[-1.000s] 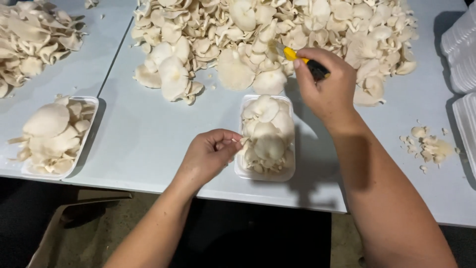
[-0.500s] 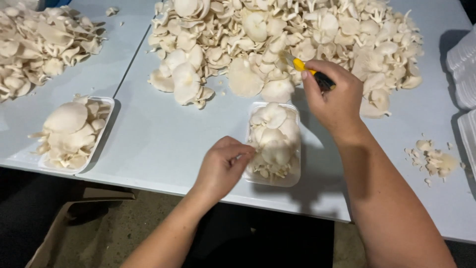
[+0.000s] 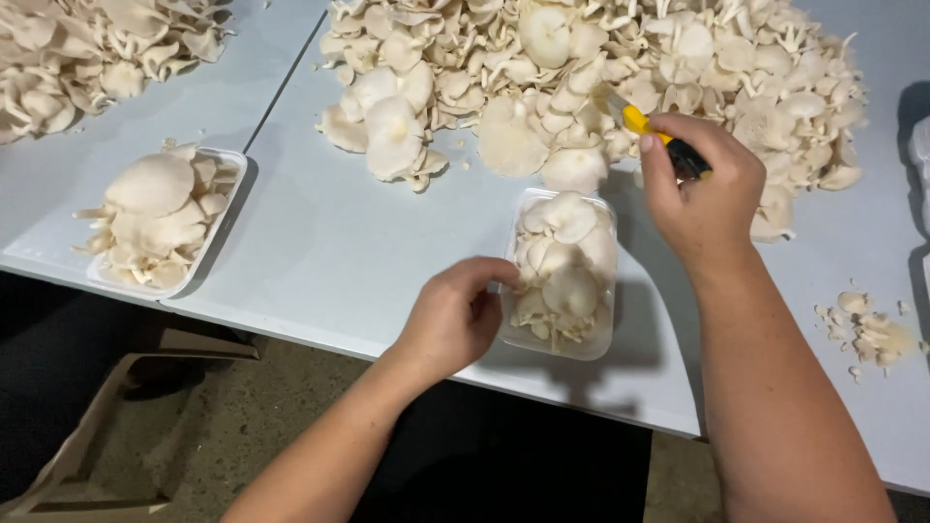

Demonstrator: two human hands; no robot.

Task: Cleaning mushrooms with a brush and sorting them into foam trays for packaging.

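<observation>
The pale desk (image 3: 339, 252) carries a big heap of oyster mushrooms (image 3: 601, 77) beyond the clear tray (image 3: 565, 276), which sits near the desk's front edge, already mounded with caps (another filled tray (image 3: 160, 218) lies well to its left). The step in hand looks like topping up and tidying this tray. The right hand (image 3: 699, 194), just beyond the tray, grips a yellow-handled knife (image 3: 651, 131); the left hand (image 3: 455, 315) curls closed against the tray's left wall, steadying it. Next would need a trimmed cap tucked in without spilling
</observation>
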